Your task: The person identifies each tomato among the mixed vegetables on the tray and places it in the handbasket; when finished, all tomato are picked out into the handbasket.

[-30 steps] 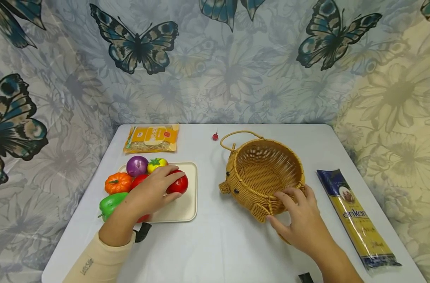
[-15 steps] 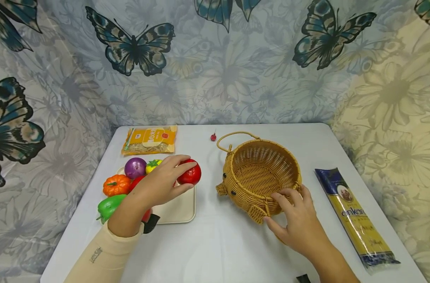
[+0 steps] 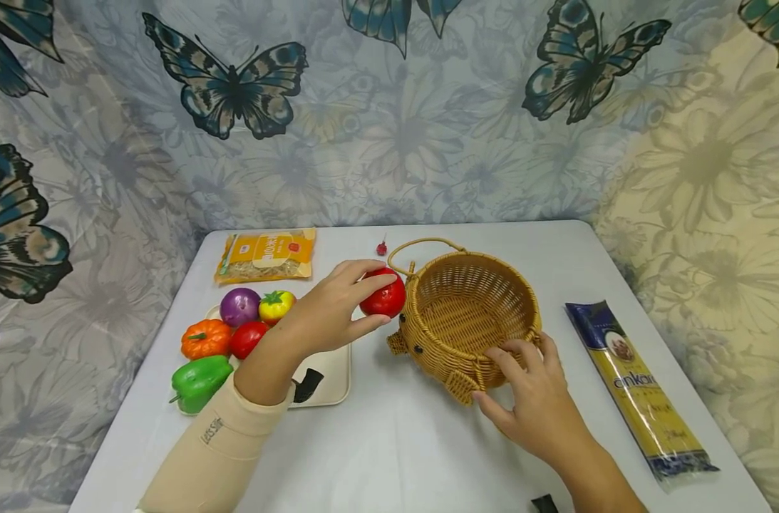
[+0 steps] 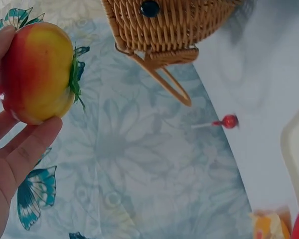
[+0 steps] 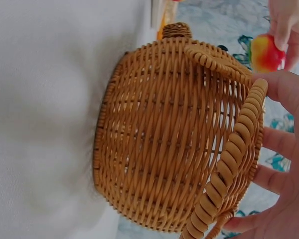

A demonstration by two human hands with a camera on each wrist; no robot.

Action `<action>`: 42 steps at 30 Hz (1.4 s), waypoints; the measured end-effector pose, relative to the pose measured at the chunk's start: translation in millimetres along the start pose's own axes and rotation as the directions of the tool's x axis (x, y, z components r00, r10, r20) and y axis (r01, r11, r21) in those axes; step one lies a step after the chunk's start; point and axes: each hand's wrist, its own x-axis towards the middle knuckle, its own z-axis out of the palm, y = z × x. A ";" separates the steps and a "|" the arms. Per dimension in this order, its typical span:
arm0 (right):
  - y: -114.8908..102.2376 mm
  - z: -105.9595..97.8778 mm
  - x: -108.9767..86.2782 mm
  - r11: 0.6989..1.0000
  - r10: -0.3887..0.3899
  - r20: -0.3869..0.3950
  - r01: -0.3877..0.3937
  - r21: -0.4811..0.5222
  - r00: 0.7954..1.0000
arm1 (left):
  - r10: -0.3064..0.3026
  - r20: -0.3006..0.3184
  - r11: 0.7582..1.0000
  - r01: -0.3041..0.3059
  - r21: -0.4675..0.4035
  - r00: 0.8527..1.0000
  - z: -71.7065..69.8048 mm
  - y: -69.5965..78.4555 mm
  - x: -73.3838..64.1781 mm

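Above white table [image 3: 389,449], left hand [image 3: 331,306] holds fruit [image 3: 384,296] between thumb and fingers; right hand [image 3: 533,402] grips basket [image 3: 437,342].

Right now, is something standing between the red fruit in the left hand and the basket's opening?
Only the left rim of the basket, which the red fruit would likely need to clear; the handle juts out farther back. Nothing else visible blocks the left hand.
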 end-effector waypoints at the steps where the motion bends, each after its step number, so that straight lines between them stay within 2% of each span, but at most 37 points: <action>1: -0.3 0.0 -0.1 1.000 0.005 0.003 -0.005 -0.002 1.000 | 0.011 -0.003 1.000 -0.011 -0.007 1.000 1.5 1.0 3.7; 6: -2.0 -0.6 -1.3 1.000 0.032 0.014 -0.032 -0.002 0.999 | 0.059 0.003 0.998 -0.059 -0.025 0.998 10.7 7.0 21.6; 16: -2.0 1.3 -1.5 1.000 0.027 0.010 -0.027 0.003 1.000 | 0.067 0.095 0.996 -0.061 -0.061 0.993 35.3 18.1 46.4; 20: -1.4 2.3 -1.8 1.000 0.024 0.001 -0.024 0.004 1.000 | 0.091 0.113 0.994 -0.083 -0.073 0.989 46.2 21.7 53.4; 24: -1.1 2.0 -2.5 1.000 0.025 -0.002 -0.025 0.008 1.000 | 0.109 0.141 0.993 -0.102 -0.056 0.984 57.5 25.4 58.9; 29: -1.0 0.9 -3.1 0.999 0.030 0.003 -0.030 0.013 1.000 | 0.085 0.186 0.996 -0.090 0.017 0.979 67.9 28.2 63.0; 34: -1.2 0.4 -3.0 0.999 0.026 0.003 -0.026 0.021 1.000 | 0.053 0.214 0.994 -0.073 0.085 0.975 71.6 29.6 64.7; 42: -1.1 0.6 -3.8 0.999 0.033 0.001 -0.033 0.021 0.999 | 0.043 0.238 0.992 -0.070 0.106 0.970 73.6 29.3 65.7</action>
